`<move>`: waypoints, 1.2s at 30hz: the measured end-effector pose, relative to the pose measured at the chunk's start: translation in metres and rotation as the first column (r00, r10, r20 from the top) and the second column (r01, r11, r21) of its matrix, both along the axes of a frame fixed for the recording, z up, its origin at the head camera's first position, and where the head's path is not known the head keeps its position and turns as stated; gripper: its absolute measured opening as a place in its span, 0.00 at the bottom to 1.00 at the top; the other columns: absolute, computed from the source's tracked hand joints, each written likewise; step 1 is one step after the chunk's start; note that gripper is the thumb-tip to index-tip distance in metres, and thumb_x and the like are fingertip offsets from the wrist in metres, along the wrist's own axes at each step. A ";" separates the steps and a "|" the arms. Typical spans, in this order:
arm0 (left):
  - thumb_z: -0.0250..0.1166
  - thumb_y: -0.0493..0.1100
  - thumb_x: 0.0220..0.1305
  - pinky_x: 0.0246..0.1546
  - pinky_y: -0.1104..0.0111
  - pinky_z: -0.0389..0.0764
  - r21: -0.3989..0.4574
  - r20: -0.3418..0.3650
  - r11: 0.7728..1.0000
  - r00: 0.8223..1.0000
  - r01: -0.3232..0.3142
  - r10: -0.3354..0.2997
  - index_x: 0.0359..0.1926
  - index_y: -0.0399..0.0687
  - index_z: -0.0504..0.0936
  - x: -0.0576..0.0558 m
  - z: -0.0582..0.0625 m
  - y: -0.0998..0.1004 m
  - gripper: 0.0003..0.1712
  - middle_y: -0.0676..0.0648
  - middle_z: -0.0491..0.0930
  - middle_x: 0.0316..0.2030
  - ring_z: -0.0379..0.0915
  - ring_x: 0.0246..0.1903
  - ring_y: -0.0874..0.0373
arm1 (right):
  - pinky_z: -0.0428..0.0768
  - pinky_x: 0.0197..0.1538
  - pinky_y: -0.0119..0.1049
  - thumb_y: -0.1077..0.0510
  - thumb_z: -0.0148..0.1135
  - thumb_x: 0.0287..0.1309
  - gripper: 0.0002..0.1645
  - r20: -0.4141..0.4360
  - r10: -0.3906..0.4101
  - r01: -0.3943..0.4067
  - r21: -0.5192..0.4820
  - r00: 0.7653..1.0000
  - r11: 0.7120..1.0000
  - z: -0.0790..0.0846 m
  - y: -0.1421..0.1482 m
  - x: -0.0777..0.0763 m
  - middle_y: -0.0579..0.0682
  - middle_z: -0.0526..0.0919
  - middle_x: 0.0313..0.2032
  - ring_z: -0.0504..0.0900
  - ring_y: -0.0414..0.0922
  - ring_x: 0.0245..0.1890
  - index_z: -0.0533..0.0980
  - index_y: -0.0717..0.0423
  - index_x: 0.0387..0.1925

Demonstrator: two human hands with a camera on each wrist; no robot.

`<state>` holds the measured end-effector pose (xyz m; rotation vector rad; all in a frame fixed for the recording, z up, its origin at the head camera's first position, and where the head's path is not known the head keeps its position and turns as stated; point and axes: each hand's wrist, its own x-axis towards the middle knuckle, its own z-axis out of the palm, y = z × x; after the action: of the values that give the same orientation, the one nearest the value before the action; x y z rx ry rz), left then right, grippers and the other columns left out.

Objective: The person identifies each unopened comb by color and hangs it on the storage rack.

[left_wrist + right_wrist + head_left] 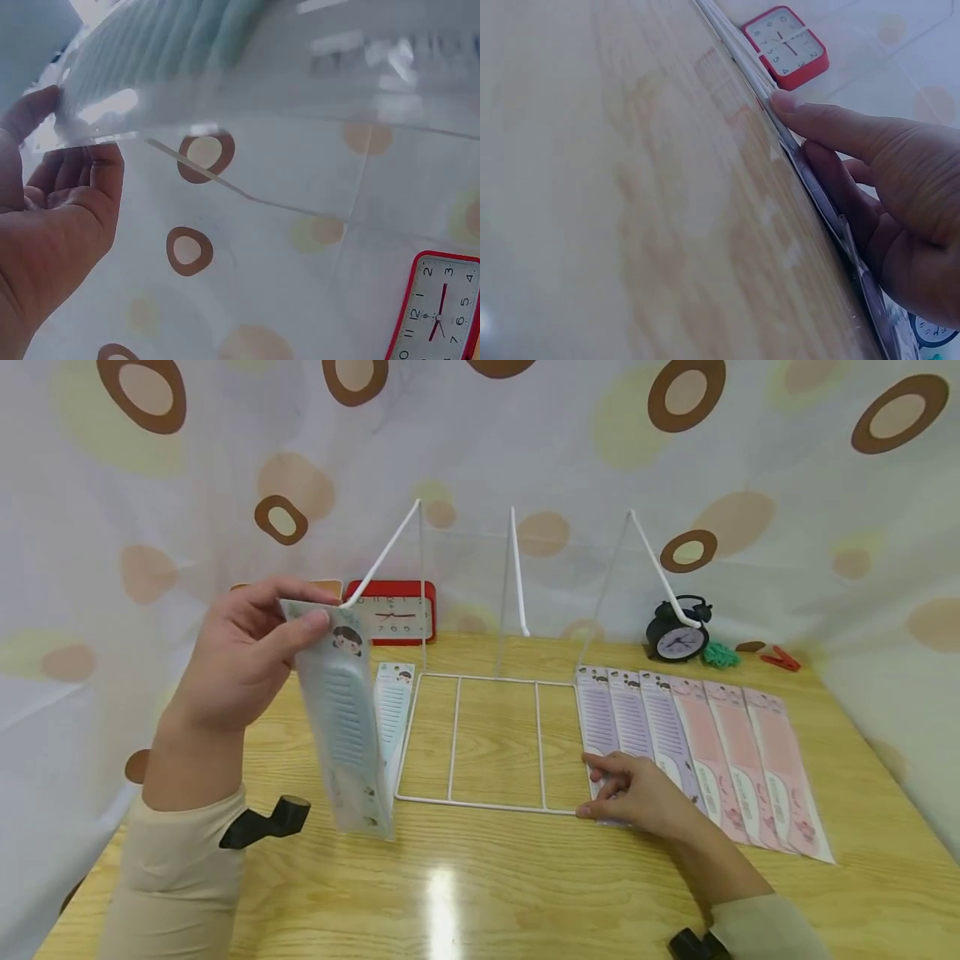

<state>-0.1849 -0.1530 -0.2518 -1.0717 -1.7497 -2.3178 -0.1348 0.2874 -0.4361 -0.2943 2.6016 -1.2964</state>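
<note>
My left hand pinches the top of a packaged comb, a pale blue-green one in a clear sleeve with a cartoon face. The sleeve's top edge is right at the tip of the left prong of a white wire rack. In the left wrist view the comb's sleeve fills the upper part, with thumb and fingers at its end. At the rack base's front right corner, my right hand holds the wire between thumb and forefinger, partly over a purple packaged comb.
Another blue-green packaged comb lies left of the rack. Purple and pink packaged combs lie fanned out on the right. Behind stand a red clock, a black alarm clock, a green tuft and a red clip.
</note>
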 end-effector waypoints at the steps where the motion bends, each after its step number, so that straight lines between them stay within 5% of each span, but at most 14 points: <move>1: 0.55 0.25 0.68 0.30 0.70 0.84 0.004 0.005 1.000 1.000 -0.010 0.010 0.43 0.41 0.86 0.001 0.002 0.002 0.15 0.47 0.85 0.33 0.83 0.30 0.57 | 0.79 0.36 0.29 0.50 0.81 0.45 0.51 0.000 0.001 -0.001 -0.003 1.000 1.000 0.000 -0.001 0.000 0.53 0.79 0.42 0.84 0.38 0.30 0.69 0.66 0.67; 6: 0.57 0.25 0.67 0.29 0.66 0.86 -0.024 0.038 0.994 0.993 -0.107 0.108 0.42 0.38 0.87 0.003 0.006 0.007 0.13 0.43 0.85 0.33 0.84 0.27 0.54 | 0.80 0.37 0.29 0.51 0.81 0.45 0.51 0.012 0.000 0.000 -0.009 1.000 1.000 0.001 -0.002 -0.001 0.53 0.79 0.43 0.84 0.39 0.31 0.69 0.66 0.68; 15: 0.55 0.28 0.71 0.36 0.70 0.82 0.012 -0.008 0.999 0.999 -0.049 0.049 0.40 0.44 0.87 -0.003 -0.003 0.007 0.14 0.50 0.85 0.35 0.79 0.35 0.58 | 0.79 0.36 0.28 0.53 0.80 0.47 0.49 0.001 0.008 -0.008 -0.023 1.000 1.000 0.006 0.000 -0.001 0.55 0.81 0.43 0.85 0.37 0.31 0.69 0.67 0.67; 22: 0.51 0.31 0.74 0.39 0.71 0.82 0.039 0.030 0.998 0.999 -0.039 0.037 0.42 0.47 0.86 -0.007 -0.011 0.009 0.16 0.51 0.83 0.40 0.78 0.40 0.59 | 0.80 0.34 0.29 0.54 0.80 0.47 0.49 0.027 0.015 -0.013 -0.056 1.000 0.998 0.006 0.000 0.001 0.56 0.81 0.44 0.85 0.38 0.31 0.69 0.67 0.68; 30: 0.58 0.34 0.72 0.43 0.72 0.80 -0.036 0.080 0.984 0.981 -0.172 0.174 0.47 0.43 0.83 -0.018 -0.016 0.018 0.08 0.49 0.80 0.37 0.75 0.40 0.56 | 0.79 0.33 0.28 0.55 0.80 0.47 0.49 0.027 0.019 -0.016 -0.078 0.999 0.997 0.001 0.002 0.002 0.57 0.79 0.43 0.85 0.38 0.31 0.68 0.68 0.67; 36: 0.63 0.35 0.69 0.43 0.75 0.80 -0.109 0.116 0.961 0.957 -0.255 0.267 0.42 0.46 0.80 -0.040 -0.020 0.025 0.03 0.52 0.80 0.35 0.73 0.38 0.59 | 0.79 0.32 0.28 0.56 0.80 0.47 0.48 0.022 0.014 -0.012 -0.082 1.000 0.997 0.002 0.001 0.002 0.57 0.80 0.43 0.85 0.38 0.31 0.68 0.69 0.67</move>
<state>-0.2251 -0.1284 -0.2718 -0.6611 -1.9284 -2.2063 -0.1331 0.2882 -0.4346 -0.3082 2.5281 -1.3957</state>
